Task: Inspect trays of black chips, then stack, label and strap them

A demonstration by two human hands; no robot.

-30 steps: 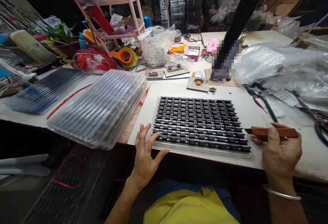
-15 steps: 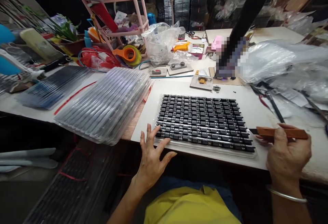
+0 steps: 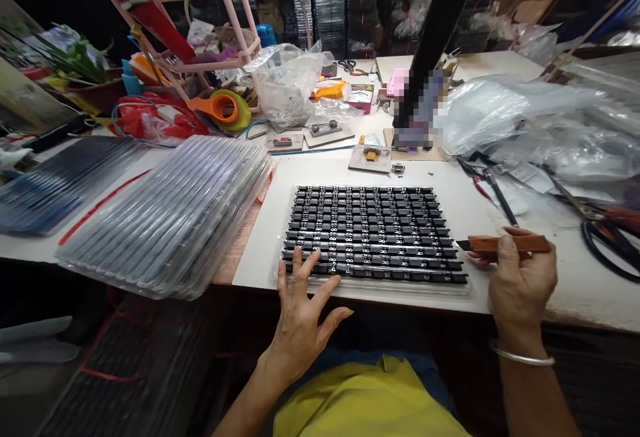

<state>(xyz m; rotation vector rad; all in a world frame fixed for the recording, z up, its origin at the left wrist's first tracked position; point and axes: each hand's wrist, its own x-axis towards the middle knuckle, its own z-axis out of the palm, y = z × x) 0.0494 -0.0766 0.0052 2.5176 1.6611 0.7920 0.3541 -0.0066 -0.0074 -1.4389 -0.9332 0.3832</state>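
Note:
A clear plastic tray point(image 3: 470, 289) filled with rows of small black chips point(image 3: 370, 230) lies on the white board in front of me. My left hand point(image 3: 303, 313) rests at the tray's near left corner, fingers spread, fingertips touching the nearest row of chips. My right hand point(image 3: 520, 283) sits just right of the tray and grips a brown wooden-handled tool point(image 3: 510, 244) whose dark tip points left at the tray's right edge.
A stack of clear trays point(image 3: 165, 213) lies to the left, darker trays point(image 3: 55, 180) beyond it. Small jigs point(image 3: 371, 157), a tape dispenser point(image 3: 220, 109), a pink rack point(image 3: 210, 23) and a plastic bag point(image 3: 287, 83) stand behind. Crumpled plastic point(image 3: 525, 120) and pliers point(image 3: 493, 187) lie at right.
My left hand has slid a little right along the tray's near edge, onto the front row of chips. The right hand still holds the tool beside the tray. The camera shifted.

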